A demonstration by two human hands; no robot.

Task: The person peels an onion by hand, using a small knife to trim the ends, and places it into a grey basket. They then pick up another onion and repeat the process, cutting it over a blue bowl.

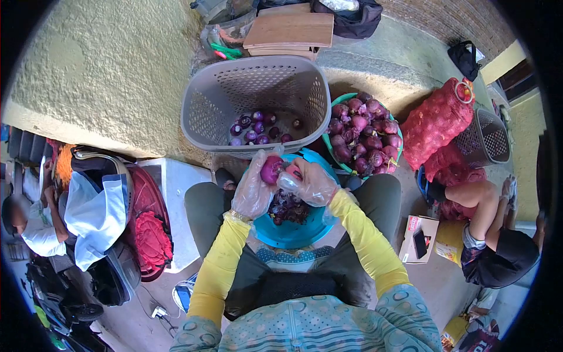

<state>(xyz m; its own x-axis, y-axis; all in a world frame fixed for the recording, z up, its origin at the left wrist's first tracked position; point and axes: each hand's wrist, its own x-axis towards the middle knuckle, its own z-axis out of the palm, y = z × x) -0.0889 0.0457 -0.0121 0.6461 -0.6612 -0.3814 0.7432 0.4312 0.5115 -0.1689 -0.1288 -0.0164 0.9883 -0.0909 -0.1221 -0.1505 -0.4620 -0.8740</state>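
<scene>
My left hand (251, 186), in a clear plastic glove, is closed around a red onion (271, 169) with a smooth purple surface. My right hand (315, 183), gloved the same way, is closed just right of the onion. A small pinkish-red thing (294, 171) shows at its fingers; I cannot make out its kind. Both hands are above a blue basin (267, 233) between my knees, where dark onion skins (288, 210) lie. Beyond them stands a grey plastic basket (196, 117) with several peeled purple onions (258, 128) on its bottom.
A green basin (332, 151) heaped with unpeeled red onions (366, 135) stands right of the basket, beside a full red mesh sack (437, 120). A cardboard box (413, 249) with a phone is at right. People sit at both sides. A white block (185, 205) is at left.
</scene>
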